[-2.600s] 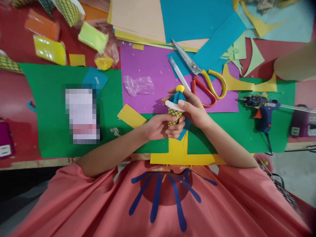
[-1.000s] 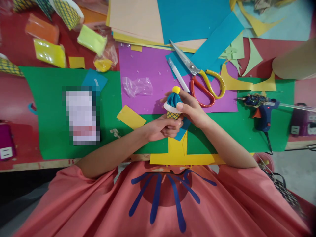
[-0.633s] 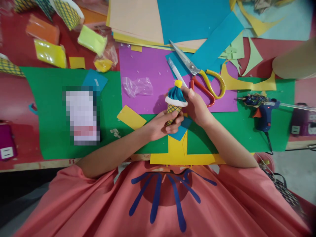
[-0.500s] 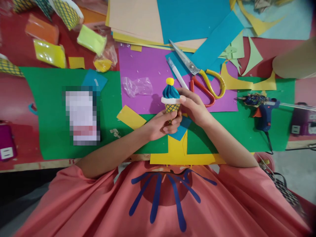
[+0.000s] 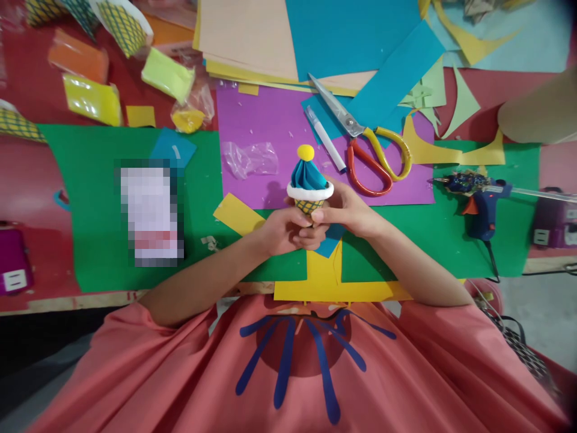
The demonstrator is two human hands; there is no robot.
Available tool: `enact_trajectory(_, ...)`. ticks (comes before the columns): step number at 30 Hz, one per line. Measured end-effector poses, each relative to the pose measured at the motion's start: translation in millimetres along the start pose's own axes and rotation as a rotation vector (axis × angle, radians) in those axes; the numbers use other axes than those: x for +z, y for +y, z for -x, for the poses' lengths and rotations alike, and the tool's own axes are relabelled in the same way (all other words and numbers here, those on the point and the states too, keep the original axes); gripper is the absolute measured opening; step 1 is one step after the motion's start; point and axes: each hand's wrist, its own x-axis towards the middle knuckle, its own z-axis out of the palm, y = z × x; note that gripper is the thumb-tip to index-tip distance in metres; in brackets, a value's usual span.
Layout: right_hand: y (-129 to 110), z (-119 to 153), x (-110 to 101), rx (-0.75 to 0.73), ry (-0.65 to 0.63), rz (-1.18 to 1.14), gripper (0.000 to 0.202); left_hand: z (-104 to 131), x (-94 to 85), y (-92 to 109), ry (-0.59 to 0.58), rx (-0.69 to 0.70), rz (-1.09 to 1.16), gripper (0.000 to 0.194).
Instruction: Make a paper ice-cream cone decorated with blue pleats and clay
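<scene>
A craft ice cream cone point(image 5: 309, 180) stands upright between my hands, made of a blue swirl with a yellow ball on top, a white rim and a yellow cone with dark criss-cross lines. Wrapped around the lower cone, my left hand point(image 5: 288, 231) is closed on it. My right hand point(image 5: 349, 210) also grips the cone, its thumb on the front just below the white rim. Fingers cover the cone's tip. Just beyond the right hand lie a white pen point(image 5: 325, 139) and scissors point(image 5: 360, 135) with red and yellow handles.
A glue gun point(image 5: 482, 204) lies at the right. On the left are a pixelated rectangular item point(image 5: 151, 216) and wrapped clay packs point(image 5: 92, 99). Paper sheets point(image 5: 356, 36) are stacked at the back; a crumpled clear wrapper point(image 5: 251, 159) rests on purple paper point(image 5: 265, 114).
The cone has turned to face me more and its top has tipped nearer. My right hand has slid from the white rim down to the cone's patterned front.
</scene>
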Motion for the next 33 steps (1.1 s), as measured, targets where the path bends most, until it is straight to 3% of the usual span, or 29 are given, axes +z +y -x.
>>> enact_trajectory(2, -2, 1, 0, -0.034, 0.057, 0.05, 0.054, -2, 1.1, -2, 0.063, 0.082, -0.054, 0.026)
enact_trajectory(4, -4, 2, -2, -0.134, 0.202, 0.139, 0.055, -5, -0.2, -3, 0.181, 0.231, -0.138, 0.033)
enact_trajectory(6, -5, 2, -5, -0.245, 0.358, 0.266, 0.06, -7, -5.1, -2, 0.346, 0.429, -0.23, 0.037)
enact_trajectory(8, -5, 3, -7, -0.314, 0.444, 0.383, 0.065, -5, -12.5, 0, 0.522, 0.684, -0.371, 0.028)
enact_trajectory(11, -3, 5, -6, -0.341, 0.427, 0.484, 0.071, 3, -22.1, 5, 0.606, 1.196, -0.743, 0.021)
enact_trajectory(13, -1, 5, -3, -0.33, 0.375, 0.509, 0.07, 9, -24.1, 7, 0.586, 1.409, -1.011, 0.02)
enact_trajectory(16, 4, 4, 1, -0.32, 0.317, 0.531, 0.065, 15, -22.7, 9, 0.666, 1.394, -1.254, 0.015)
enact_trajectory(19, 7, 3, 3, -0.35, 0.295, 0.557, 0.062, 13, -23.3, 8, 0.638, 1.409, -1.353, 0.01)
enact_trajectory(23, 7, 4, 3, -0.381, 0.244, 0.616, 0.06, 8, -26.2, 7, 0.572, 1.381, -1.349, 0.0)
enact_trajectory(27, 5, 6, 2, -0.354, 0.175, 0.673, 0.063, 9, -23.5, 7, 0.613, 1.288, -1.284, 0.0)
enact_trajectory(33, 12, 3, -2, -0.392, 0.237, 0.723, 0.064, 9, -23.7, 9, 0.661, 1.346, -1.321, 0.012)
